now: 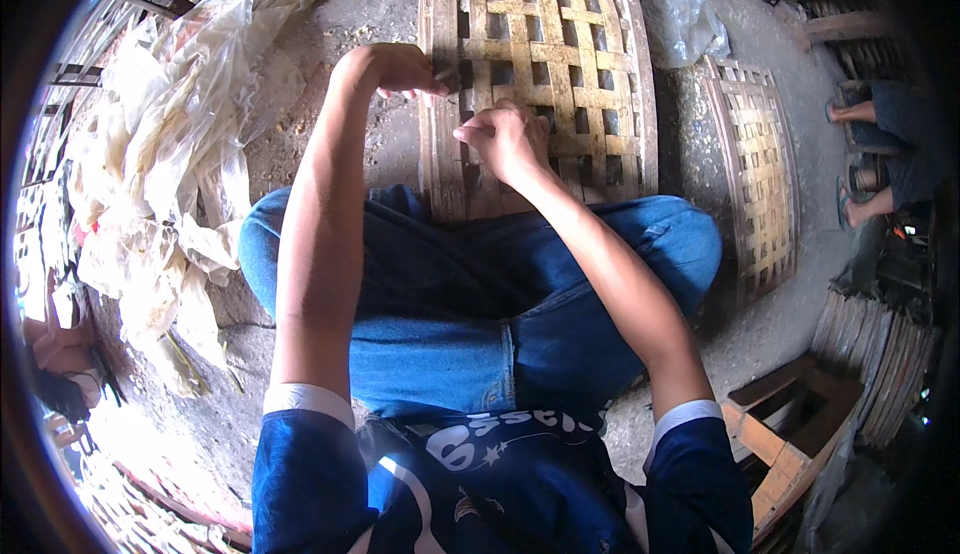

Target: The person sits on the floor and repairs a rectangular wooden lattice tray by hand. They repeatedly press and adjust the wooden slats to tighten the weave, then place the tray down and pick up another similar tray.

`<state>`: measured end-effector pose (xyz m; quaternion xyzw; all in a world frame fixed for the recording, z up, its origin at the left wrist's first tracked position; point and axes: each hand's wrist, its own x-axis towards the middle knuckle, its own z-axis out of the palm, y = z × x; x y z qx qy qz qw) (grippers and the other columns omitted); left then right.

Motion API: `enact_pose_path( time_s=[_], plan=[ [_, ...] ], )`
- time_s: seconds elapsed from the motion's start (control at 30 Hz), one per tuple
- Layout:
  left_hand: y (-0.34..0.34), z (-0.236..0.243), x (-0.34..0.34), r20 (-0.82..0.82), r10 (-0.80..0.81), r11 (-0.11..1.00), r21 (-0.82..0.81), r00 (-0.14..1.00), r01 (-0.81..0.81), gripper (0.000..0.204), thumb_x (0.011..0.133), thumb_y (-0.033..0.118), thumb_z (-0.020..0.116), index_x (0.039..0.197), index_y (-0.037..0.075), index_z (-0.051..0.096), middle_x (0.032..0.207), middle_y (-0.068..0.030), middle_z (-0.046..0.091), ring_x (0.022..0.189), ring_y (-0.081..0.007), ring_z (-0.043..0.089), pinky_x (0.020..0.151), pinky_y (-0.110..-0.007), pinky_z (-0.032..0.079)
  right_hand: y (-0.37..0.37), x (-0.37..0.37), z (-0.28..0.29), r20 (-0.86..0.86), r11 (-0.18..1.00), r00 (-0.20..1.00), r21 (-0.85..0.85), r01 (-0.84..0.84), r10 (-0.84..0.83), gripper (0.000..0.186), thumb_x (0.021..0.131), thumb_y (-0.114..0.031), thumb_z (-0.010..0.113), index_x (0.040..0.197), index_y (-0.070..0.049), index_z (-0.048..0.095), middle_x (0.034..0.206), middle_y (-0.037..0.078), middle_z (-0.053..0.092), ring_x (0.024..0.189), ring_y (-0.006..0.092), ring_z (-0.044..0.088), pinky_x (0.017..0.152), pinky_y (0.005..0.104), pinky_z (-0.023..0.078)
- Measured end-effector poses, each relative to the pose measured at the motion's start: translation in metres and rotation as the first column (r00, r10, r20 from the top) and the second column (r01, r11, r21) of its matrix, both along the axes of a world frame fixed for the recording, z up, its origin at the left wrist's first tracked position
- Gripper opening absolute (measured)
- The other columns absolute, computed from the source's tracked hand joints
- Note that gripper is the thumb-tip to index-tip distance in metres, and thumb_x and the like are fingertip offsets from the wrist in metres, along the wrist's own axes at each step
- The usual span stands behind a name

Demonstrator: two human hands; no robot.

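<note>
Gripping woven bamboo tray [560, 54], left hand [395, 69], fingertips hidden

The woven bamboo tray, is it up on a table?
No, the woven bamboo tray lies on the ground before the seated person's knees, with the left hand and right hand on its edge.

Under your left hand [400, 69] and right hand [505, 139] the woven tray [560, 64] is matt split bamboo, dry and rough. Left of your grip, the crumpled plastic sheeting [160, 154] shines glossy. Below your grip, your jeans [470, 294] are soft matt denim; the floor [340, 14] is rough concrete.
</note>
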<state>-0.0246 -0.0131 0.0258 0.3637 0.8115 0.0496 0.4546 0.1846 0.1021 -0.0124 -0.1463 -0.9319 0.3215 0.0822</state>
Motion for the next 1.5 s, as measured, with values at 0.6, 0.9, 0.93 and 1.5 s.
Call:
enact_pose_path(
  time_s=[0.6,0.9,0.93,1.5],
  plan=[
    [0.000,-0.009,-0.010,0.023,-0.059,0.997,0.045,0.998,0.058,0.056,0.089,0.060,0.062,0.108,0.010,0.075,0.104,-0.0099,0.073,0.094,-0.0230,0.069,0.078,-0.036,0.057,0.038,-0.011,-0.014,-0.271,0.989,0.961,-0.146,0.020,-0.059,0.020,0.098,-0.021,0.062,0.097,-0.001,0.066,0.088,0.014,0.067,0.076,0.0227,0.063,0.069,0.0370,0.051],
    [0.000,0.007,0.005,-0.049,-0.065,0.998,0.011,0.997,0.066,0.057,0.092,0.060,0.057,0.106,0.008,0.075,0.103,-0.0095,0.074,0.091,-0.0232,0.069,0.078,-0.038,0.057,0.217,0.062,0.092,-0.514,0.721,0.513,-0.562,0.405,-0.688,0.028,0.092,-0.007,0.066,0.118,0.003,0.057,0.109,0.022,0.067,0.094,0.0291,0.070,0.078,0.0335,0.058],
    [0.003,0.007,0.005,-0.054,-0.077,0.997,0.002,0.996,0.077,0.056,0.094,0.058,0.056,0.103,0.007,0.075,0.102,-0.0096,0.074,0.092,-0.0235,0.069,0.077,-0.039,0.057,0.241,0.075,0.087,-0.614,0.727,0.431,-0.383,0.570,-0.661,0.032,0.090,-0.005,0.067,0.119,0.004,0.057,0.117,0.024,0.064,0.105,0.0318,0.068,0.084,0.0343,0.057],
    [-0.002,0.004,-0.004,-0.052,-0.182,0.983,0.027,0.982,0.184,0.051,0.094,0.054,0.056,0.100,0.009,0.078,0.101,-0.0112,0.075,0.094,-0.0261,0.071,0.085,-0.040,0.054,0.137,0.028,0.063,-0.239,0.899,0.872,-0.211,0.383,-0.427,0.016,0.091,-0.017,0.067,0.106,-0.013,0.071,0.100,0.007,0.074,0.086,0.0189,0.070,0.076,0.0327,0.055]
  ],
)
